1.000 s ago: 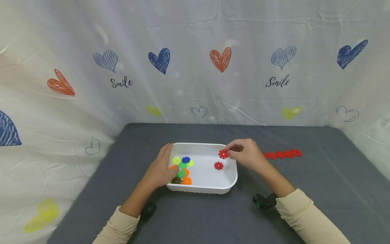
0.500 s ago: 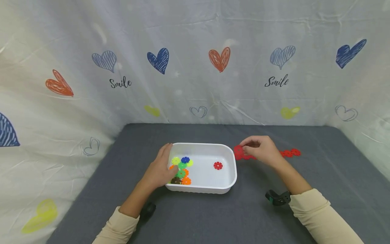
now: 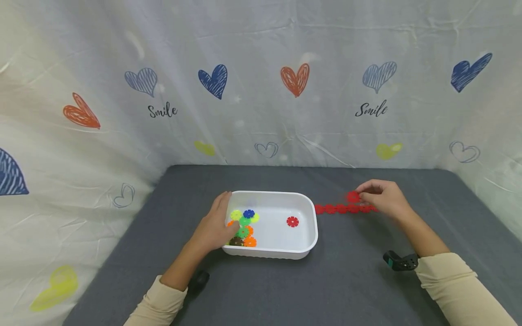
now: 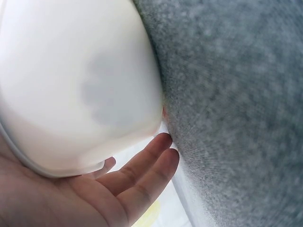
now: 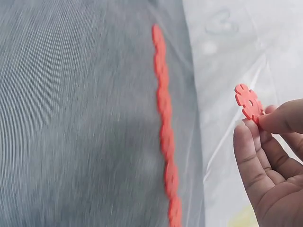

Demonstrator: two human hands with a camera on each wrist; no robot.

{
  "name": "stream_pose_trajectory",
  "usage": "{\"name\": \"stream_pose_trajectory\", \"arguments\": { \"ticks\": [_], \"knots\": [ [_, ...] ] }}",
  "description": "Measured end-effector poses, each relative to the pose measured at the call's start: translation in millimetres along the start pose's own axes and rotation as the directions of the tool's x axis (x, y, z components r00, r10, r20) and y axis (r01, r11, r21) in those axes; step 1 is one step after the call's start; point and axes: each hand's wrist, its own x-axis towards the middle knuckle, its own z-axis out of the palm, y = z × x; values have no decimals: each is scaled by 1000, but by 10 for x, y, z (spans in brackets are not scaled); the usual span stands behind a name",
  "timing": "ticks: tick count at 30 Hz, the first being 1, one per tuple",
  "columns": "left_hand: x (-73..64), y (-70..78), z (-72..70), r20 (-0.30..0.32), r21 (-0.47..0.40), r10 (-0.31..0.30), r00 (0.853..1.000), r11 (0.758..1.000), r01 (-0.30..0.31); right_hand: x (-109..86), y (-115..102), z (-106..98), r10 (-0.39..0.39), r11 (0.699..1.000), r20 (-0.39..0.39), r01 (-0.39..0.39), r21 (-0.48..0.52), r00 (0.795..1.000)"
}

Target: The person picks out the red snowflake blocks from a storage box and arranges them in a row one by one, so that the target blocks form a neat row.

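My left hand (image 3: 213,227) grips the left end of a white plastic tray (image 3: 281,248), thumb over the rim and fingers along the outside. In the left wrist view the fingers (image 4: 149,163) lie against the tray's outer wall (image 4: 71,71). My right hand (image 3: 385,198) pinches a red notched snowflake disc (image 5: 249,101) between thumb and fingertips. The disc is held just above a row of red snowflake discs (image 3: 329,208) on the table, right of the tray; the hand hides part of the row's right end. One red disc (image 3: 292,221) lies inside the tray.
Several green, yellow, orange, blue and brown discs (image 3: 243,232) are bunched at the tray's left end. A grey cloth (image 3: 281,290) covers the table. Behind it hangs a white curtain (image 3: 253,117) printed with hearts. Each wrist wears a black device (image 3: 400,261).
My right hand has carried the red disc from above the tray's right end rightward, over the row of red discs. The left hand has stayed on the tray.
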Motion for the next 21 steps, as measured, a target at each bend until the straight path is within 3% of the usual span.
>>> {"name": "stream_pose_trajectory", "arguments": {
  "ticks": [10,21],
  "knots": [
    [-4,-4,-10,4,0,-8,1000,1000,8,13,351,-315,115,993,-50,-117,-22,992],
    [-7,10,-13,6,2,-8,1000,1000,8,23,672,-560,236,972,-132,-233,37,963]
  ]
}}
